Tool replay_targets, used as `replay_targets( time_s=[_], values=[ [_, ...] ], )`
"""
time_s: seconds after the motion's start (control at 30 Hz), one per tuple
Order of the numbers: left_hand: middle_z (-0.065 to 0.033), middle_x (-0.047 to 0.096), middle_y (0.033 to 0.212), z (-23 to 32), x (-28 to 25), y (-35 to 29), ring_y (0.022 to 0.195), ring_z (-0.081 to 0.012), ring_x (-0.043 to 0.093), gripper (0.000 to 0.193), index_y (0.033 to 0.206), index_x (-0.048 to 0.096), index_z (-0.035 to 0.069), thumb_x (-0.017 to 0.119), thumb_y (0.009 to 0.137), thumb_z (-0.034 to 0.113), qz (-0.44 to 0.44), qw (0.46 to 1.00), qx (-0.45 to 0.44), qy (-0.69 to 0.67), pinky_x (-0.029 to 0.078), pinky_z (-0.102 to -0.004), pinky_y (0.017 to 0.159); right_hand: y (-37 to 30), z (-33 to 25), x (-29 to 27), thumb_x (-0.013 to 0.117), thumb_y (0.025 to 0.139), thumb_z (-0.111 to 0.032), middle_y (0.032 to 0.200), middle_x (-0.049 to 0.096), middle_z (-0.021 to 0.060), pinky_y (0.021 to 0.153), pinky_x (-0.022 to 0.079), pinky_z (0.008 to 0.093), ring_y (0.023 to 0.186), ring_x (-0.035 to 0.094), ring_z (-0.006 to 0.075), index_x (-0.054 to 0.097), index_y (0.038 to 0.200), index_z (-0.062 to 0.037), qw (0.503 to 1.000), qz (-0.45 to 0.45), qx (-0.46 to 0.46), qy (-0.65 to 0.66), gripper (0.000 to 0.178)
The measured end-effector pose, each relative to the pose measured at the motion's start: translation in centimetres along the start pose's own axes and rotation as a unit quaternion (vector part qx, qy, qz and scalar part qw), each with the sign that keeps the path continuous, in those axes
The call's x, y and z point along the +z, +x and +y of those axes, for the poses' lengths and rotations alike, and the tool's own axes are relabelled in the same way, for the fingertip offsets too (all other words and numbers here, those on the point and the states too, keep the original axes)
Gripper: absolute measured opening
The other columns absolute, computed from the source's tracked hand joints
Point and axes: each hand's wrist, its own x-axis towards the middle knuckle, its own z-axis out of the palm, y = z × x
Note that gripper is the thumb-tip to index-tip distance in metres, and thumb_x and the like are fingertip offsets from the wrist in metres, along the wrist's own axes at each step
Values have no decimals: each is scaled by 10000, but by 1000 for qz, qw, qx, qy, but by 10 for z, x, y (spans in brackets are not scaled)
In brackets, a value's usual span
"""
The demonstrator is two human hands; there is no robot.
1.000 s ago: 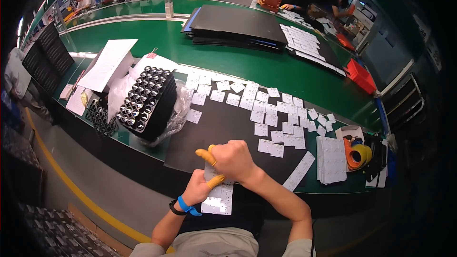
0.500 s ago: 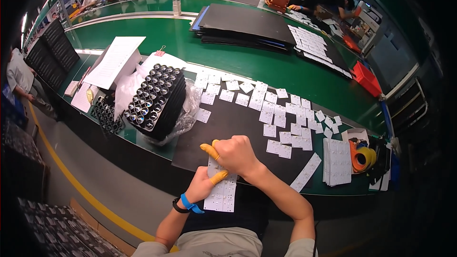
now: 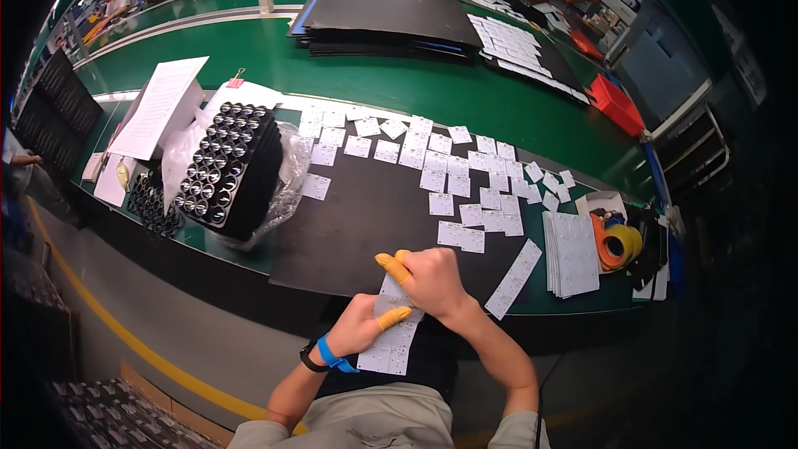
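Between my two hands is a long white circuit board panel (image 3: 386,347), held over the bench's near edge and tilted. My left hand (image 3: 356,326), with a yellow finger cot on the thumb and a blue strap at the wrist, grips its middle. Closed around the upper end is my right hand (image 3: 435,281), with yellow finger cots on its thumb and a finger. Part of the panel is hidden under the hands. Beyond them, many small white boards (image 3: 439,204) lie on a black mat (image 3: 349,237). A single white strip (image 3: 514,278) rests to the right.
Black trays of round shiny parts (image 3: 229,158) stand at left in clear plastic, beside papers (image 3: 160,108). At right are stacked white panels (image 3: 572,256), a yellow tape roll (image 3: 622,245) and a red bin (image 3: 617,104). Black sheets (image 3: 386,21) are piled farther back. Other people work across the bench.
The view has shifted, so the bench and its things sit farther left and higher. Both hands still grip the panel, which now slants more, its upper end toward the right.
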Motion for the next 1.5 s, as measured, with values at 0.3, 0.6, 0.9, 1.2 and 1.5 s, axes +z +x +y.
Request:
replay_targets(
  time_s=[0.3, 0.6, 0.9, 1.2, 1.5],
  values=[
    [-49, 732, 902, -21, 41, 28, 779, -70, 626, 268, 1117, 705, -42, 666, 998, 195, -101, 994, -27, -33, 531, -275, 707, -36, 25, -49, 741, 872, -194, 561, 529, 190, 462, 413, 402, 486, 543, 356, 637, 677, 18, 971, -61, 199, 117, 307],
    [-42, 739, 953, -18, 61, 46, 818, -69, 636, 280, 1116, 706, -40, 655, 1008, 213, -137, 985, -73, -81, 533, -269, 730, -58, 38, -64, 766, 820, -160, 480, 445, 86, 437, 316, 374, 421, 478, 264, 483, 545, -69, 976, 103, -59, -182, 405],
    [-43, 739, 948, -36, 62, 42, 798, -68, 662, 284, 1138, 704, -15, 648, 1014, 234, -154, 972, -144, -100, 539, -254, 698, -51, 118, -121, 715, 899, -289, 575, 585, 160, 513, 413, 486, 540, 584, 369, 600, 622, -49, 945, 48, 134, -294, 384],
    [-52, 745, 995, -29, 57, 34, 836, -83, 687, 275, 1154, 691, -19, 631, 1023, 215, -122, 974, -160, -107, 553, -249, 747, -43, 144, -112, 733, 856, -436, 654, 674, 168, 587, 519, 450, 635, 676, 332, 720, 736, -42, 919, -62, 180, -346, 412],
    [-63, 745, 1025, -38, 57, 29, 860, -96, 695, 273, 1175, 680, -20, 626, 1024, 201, -111, 975, -150, -119, 562, -262, 753, -35, 144, -107, 685, 840, -619, 594, 645, 169, 525, 482, 444, 557, 652, 339, 680, 652, -36, 931, -41, 154, -328, 612]
  ],
)
